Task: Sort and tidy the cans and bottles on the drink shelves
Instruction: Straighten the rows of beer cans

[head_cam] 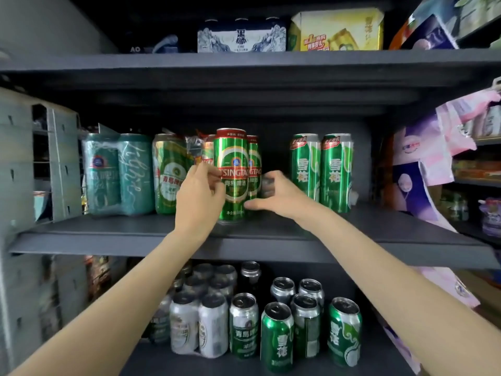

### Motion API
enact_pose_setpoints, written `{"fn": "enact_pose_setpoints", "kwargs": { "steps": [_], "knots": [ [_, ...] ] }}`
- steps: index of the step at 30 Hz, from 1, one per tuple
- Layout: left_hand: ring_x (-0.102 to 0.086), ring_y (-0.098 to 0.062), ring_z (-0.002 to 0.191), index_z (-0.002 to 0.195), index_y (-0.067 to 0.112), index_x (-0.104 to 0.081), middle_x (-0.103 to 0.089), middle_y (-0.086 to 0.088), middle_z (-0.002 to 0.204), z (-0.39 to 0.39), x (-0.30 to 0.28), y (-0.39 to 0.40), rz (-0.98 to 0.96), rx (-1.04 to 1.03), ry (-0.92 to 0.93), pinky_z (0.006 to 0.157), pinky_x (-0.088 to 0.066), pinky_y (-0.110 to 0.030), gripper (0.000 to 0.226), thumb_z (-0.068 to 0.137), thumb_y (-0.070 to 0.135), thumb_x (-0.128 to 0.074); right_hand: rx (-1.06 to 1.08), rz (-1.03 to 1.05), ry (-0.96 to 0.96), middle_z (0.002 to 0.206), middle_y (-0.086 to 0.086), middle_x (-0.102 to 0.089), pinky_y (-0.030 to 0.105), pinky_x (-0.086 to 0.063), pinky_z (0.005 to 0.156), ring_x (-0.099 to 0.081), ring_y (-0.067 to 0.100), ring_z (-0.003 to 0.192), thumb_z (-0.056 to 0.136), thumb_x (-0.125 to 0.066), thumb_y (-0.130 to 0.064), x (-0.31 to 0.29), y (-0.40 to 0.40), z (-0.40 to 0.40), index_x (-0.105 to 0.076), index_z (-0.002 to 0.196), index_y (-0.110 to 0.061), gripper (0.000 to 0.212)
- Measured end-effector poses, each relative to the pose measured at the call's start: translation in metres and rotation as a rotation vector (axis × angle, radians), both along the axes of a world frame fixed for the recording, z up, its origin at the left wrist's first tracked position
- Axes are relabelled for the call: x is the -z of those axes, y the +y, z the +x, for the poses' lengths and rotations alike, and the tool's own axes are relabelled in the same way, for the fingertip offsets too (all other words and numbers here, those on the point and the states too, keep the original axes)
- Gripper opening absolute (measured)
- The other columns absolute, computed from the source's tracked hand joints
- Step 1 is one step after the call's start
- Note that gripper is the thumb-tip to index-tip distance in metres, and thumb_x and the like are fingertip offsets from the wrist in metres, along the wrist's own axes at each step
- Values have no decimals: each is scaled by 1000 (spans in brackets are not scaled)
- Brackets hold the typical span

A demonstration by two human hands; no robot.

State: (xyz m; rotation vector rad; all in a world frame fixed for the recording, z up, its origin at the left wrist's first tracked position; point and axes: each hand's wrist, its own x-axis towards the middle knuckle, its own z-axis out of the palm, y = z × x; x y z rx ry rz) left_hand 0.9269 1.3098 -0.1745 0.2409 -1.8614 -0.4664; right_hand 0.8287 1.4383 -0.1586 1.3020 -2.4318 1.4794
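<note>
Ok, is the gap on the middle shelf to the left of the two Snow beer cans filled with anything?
No, the stretch of middle shelf between the Tsingtao can and the two Snow beer cans holds only the right hand.

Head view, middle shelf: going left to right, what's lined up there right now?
Shrink-wrapped teal cans → wrapped green can pack → left hand → front Tsingtao can → right hand → two green Snow cans. The cans behind the Tsingtao overlap too much to place.
</note>
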Motion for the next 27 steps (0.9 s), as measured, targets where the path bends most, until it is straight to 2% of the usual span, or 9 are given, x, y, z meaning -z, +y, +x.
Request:
{"fn": "enact_pose_setpoints", "kwargs": {
  "steps": [3, 6, 10, 13, 16, 19, 21, 24, 27],
  "knots": [
    [-55, -17, 89, 107, 10, -52, -58, -4, 103, 0, 0, -11, 101, 10, -113, 79, -48, -33, 18, 88, 9, -54, -113, -35, -128, 129, 2, -54, 41, -39, 106, -51, 18, 119, 63, -85, -21, 0, -32, 4, -37, 136, -13, 88],
    [-58, -22, 94, 113, 10, -50, -59, -5, 107, 1, -1, -19, 97, 46, -224, 83, -51, -40, 28, 86, 6, -55, -59, -85, -123, 131, 2, -53, 44, -39, 106, -49, 21, 121, 59, -87, -23, 1, -42, 5, -33, 137, -14, 97],
    [-58, -18, 94, 124, 14, -49, -58, -3, 113, -5, -2, -19, -42, 93, -408, 84, -49, -33, 40, 85, 5, -57, 133, -42, 18, 122, 7, -54, 35, -45, 92, -54, 24, 112, 73, -79, -20, -1, -24, -1, -32, 126, -10, 71],
    [-56, -23, 102, 127, 13, -47, -53, -8, 121, -16, -6, -17, -149, 50, -387, 86, -46, -33, 45, 84, 9, -59, 297, 19, 140, 121, 9, -53, 35, -46, 83, -56, 26, 106, 75, -78, -24, -1, -5, -11, -29, 128, -7, 74],
    [-54, -25, 108, 131, 11, -43, -47, -10, 128, -28, -13, -14, -161, 8, -332, 83, -41, -27, 49, 85, 14, -61, 401, 47, 229, 119, 10, -54, 38, -50, 81, -59, 28, 102, 74, -78, -31, 3, 3, -15, -29, 126, -5, 76],
    [-48, -27, 114, 135, 10, -36, -42, -13, 131, -42, -13, -10, -123, -52, -311, 90, -39, -28, 58, 85, 20, -64, 469, 105, 380, 131, 15, -41, 39, -51, 81, -57, 32, 104, 75, -76, -36, 5, 0, -14, -24, 133, -5, 84],
    [-41, -27, 121, 139, 11, -30, -39, -12, 133, -50, -11, -8, -196, -163, -293, 98, -36, -33, 64, 86, 27, -62, 486, 129, 482, 142, 17, -23, 36, -47, 84, -50, 32, 116, 76, -75, -38, 4, 2, -12, -8, 145, -8, 101],
    [-28, -25, 134, 145, 16, -21, -31, -7, 145, -61, -20, -14, -356, -302, -227, 109, -22, -38, 73, 86, 38, -58, 505, 118, 745, 151, 13, -3, 41, -38, 101, -22, 32, 136, 74, -73, -49, -4, 13, -14, 14, 148, -21, 117],
    [-11, -23, 143, 149, 20, -11, -18, -5, 155, -72, -36, -17, -372, -314, -214, 115, -6, -43, 81, 86, 47, -56, 456, 264, 865, 154, 6, 22, 51, -4, 114, 13, 31, 143, 67, -73, -57, -18, 22, -23, 24, 144, -29, 128]
  ]
}}
